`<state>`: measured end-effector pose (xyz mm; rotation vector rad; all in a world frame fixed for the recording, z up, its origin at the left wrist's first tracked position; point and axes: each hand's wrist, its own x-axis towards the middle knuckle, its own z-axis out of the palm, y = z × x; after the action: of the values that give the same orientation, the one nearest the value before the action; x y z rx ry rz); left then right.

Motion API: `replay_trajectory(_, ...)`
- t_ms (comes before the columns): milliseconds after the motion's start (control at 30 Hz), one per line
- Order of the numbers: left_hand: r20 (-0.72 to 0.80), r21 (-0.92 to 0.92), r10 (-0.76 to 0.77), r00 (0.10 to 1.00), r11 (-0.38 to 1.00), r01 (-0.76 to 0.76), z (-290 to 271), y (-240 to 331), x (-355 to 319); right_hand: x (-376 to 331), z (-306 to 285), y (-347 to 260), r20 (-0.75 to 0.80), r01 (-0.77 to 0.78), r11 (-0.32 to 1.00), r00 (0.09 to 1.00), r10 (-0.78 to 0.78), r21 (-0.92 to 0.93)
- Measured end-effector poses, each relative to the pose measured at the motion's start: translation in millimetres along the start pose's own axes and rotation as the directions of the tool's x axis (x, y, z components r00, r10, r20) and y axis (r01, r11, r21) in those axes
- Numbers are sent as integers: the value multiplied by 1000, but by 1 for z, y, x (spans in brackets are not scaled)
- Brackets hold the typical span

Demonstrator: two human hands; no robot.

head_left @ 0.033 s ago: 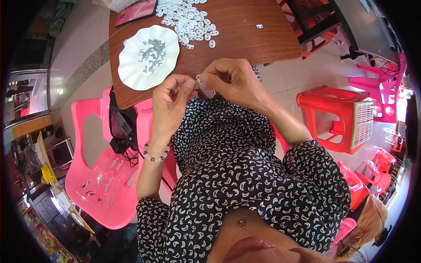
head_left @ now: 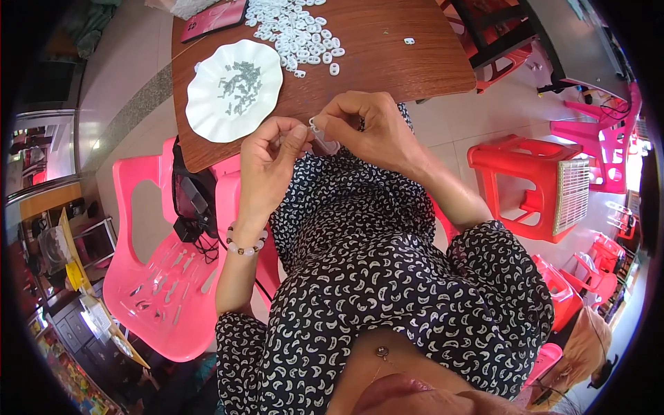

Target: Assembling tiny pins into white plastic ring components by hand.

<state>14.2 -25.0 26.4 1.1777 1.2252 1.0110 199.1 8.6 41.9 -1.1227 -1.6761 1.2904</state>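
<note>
My left hand point(head_left: 271, 155) is closed in a pinch in front of the table edge; whatever its fingertips hold is too small to make out. Beside it, my right hand point(head_left: 373, 131) pinches a small white plastic piece with holes point(head_left: 314, 125), its tip showing past the thumb. The two hands nearly meet above my lap. Left of them on the table, a white wavy-rimmed plate point(head_left: 202, 114) bears a scatter of small grey pieces point(head_left: 242, 86). Past the plate spreads a pile of white two-holed oval pieces point(head_left: 297, 38).
The brown wooden table point(head_left: 387, 69) carries a lone white piece point(head_left: 409, 41) at right and a pink flat box point(head_left: 216, 19) at far left. A pink chair point(head_left: 152, 297) with a black bag point(head_left: 194, 194) stands at my left, a red stool point(head_left: 522, 183) at my right.
</note>
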Motion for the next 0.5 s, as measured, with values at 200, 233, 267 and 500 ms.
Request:
replay_trajectory(200, -4, 9, -9, 1000, 1000, 9, 1, -3, 1, 0, 0, 1, -16, 23, 1000, 1000, -23, -8)
replay_trajectory(233, -1, 2, -9, 1000, 1000, 9, 1, -4, 1, 0, 0, 2, -16, 22, 1000, 1000, -22, -8)
replay_trajectory(267, 3, -5, -9, 1000, 1000, 9, 1, -4, 1, 1, 0, 4, -19, 56, 998, 998, -57, -37)
replay_trajectory(500, -12, -33, -35, 999, 999, 35, 0, -4, 1, 1, 0, 0, -25, 5, 1000, 1000, -6, -24)
